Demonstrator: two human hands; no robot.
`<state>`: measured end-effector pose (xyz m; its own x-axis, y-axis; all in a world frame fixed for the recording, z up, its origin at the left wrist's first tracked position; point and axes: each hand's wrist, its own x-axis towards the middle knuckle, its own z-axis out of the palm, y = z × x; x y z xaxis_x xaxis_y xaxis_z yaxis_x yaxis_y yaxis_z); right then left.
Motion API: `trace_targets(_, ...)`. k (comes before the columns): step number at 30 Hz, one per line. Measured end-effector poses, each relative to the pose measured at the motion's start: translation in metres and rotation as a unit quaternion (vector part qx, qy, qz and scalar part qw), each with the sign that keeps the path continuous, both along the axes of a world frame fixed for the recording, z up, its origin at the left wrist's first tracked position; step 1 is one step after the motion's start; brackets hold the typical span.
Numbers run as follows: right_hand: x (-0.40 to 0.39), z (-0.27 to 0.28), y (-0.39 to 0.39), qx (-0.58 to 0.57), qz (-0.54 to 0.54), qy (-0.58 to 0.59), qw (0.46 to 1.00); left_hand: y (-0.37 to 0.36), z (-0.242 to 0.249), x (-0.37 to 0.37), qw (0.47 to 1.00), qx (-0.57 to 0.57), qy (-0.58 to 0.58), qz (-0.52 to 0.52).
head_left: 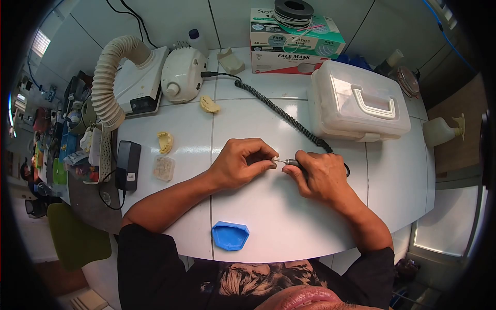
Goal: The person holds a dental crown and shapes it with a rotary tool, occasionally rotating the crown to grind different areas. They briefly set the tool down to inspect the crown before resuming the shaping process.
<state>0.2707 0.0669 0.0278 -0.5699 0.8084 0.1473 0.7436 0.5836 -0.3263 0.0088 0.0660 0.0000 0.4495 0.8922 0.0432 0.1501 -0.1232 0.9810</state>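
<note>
My left hand (240, 164) pinches a tiny pale piece (275, 158) between thumb and forefinger; its exact kind is too small to make out. My right hand (325, 175) is wrapped round a dark rotary handpiece (293, 163), whose thin metal bit points left and meets or nearly meets the piece. A black coiled cord (279, 111) runs from behind the right hand to the white micromotor control unit (182, 77). To the left of my left hand lie a yellowish dental cast (165, 142) and a small clear box (164, 168). Another cast piece (210, 104) rests farther back.
Near the front edge sits a blue hexagonal mould (230, 227). A ribbed hose (106, 77) arches at the back left, above a black power adapter (128, 165). At the back right stand a clear-lidded case (356, 98), face mask boxes (281, 63) and a pump bottle (439, 133).
</note>
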Motion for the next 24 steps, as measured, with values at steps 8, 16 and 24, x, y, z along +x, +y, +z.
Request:
trace_targets(8,-0.0016,-0.0012,-0.0012,0.005,-0.010,-0.004,1.000,0.0002,0.0000,0.0002,1.000,0.009,0.007,0.004)
trace_targets(16,-0.0010,-0.0019,-0.0011,0.002,-0.014,-0.001,1.000,0.0001,0.0020,0.0001,1.000,0.007,0.012,0.003)
trace_targets(24,-0.0016,0.0001,-0.0010,-0.007,-0.018,-0.004,1.000,-0.0003,0.0028,0.0004,1.000,0.002,0.010,0.007)
